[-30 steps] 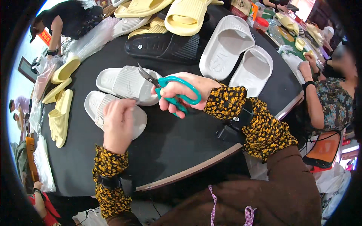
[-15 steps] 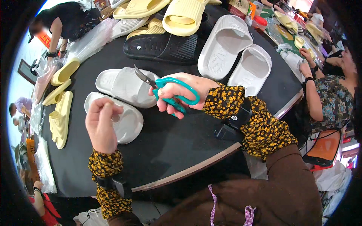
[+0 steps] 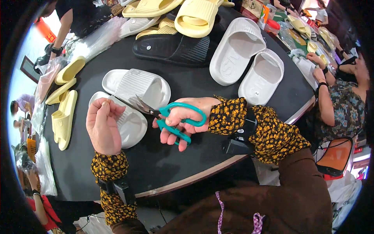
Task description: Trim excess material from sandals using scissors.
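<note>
My right hand (image 3: pixel 181 115) grips a pair of scissors (image 3: pixel 200 111) with teal loop handles. Its blades are spread and point left, toward my left hand (image 3: pixel 104 126). The left thumb and fingertips are pinched together; whatever they hold, if anything, is too small to make out. Beneath the blades lies a white ribbed slide sandal (image 3: pixel 134 84). A second white slide sandal (image 3: pixel 134 128) sits partly hidden behind my left hand. Both rest on the dark tabletop.
Another white pair (image 3: pixel 233 58) stands to the right. Black slides (image 3: pixel 171 48) and stacked yellow slides (image 3: pixel 196 17) lie at the back, more yellow ones (image 3: pixel 64 117) at the left. Clear plastic bags (image 3: pixel 46 167) line the left edge. Co-workers stand or sit around; one handles white material at the right.
The scissors have dropped lower, and their blades have spread and now reach toward my left hand. My right fingers have loosened with the lower handle. The left hand stays nearly in place.
</note>
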Demonstrator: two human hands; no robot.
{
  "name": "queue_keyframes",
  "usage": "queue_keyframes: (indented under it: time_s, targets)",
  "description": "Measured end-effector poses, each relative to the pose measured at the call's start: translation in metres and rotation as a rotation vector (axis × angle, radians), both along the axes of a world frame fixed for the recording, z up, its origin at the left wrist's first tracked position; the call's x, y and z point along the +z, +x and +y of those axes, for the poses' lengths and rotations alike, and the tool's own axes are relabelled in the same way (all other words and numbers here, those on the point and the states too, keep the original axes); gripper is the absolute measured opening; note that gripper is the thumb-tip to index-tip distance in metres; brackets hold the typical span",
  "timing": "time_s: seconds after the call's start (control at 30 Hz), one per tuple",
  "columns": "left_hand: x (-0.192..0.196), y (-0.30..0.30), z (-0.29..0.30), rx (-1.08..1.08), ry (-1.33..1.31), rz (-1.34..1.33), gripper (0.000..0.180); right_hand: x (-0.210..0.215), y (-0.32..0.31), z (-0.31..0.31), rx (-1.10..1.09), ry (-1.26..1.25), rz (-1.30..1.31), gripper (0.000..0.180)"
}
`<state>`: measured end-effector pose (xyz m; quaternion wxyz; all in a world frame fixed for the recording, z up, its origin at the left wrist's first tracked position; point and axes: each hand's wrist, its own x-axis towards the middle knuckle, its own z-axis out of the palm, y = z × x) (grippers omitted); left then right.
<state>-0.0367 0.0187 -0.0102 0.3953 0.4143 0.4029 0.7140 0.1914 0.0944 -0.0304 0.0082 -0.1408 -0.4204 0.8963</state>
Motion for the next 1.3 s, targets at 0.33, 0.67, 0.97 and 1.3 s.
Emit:
queue_keyframes:
  time_s: [0.33, 0.67, 0.97, 1.3]
  targets:
    - [-0.0005, 0.0040, 0.0012, -0.027, 0.009, 0.022, 0.009, -0.0017, -0.0049, 0.0033, -0.076, -0.039, -0.032, 0.045]
    - [-0.0004, 0.0024, 0.0016, -0.007, 0.027, -0.004, 0.008, 0.0011, -0.0016, 0.0005, -0.058, 0.001, -0.015, 0.048]
    - [0.0012, 0.0002, 0.0001, 0.002, 0.031, 0.002, 0.009, -0.0015, -0.0030, -0.0002, -0.049, -0.022, -0.003, 0.046]
    - [0.0042, 0.0067, -0.0008, 0.005, 0.017, -0.014, 0.009, -0.0037, -0.0089, -0.0004, -0.083, -0.054, -0.014, 0.043]
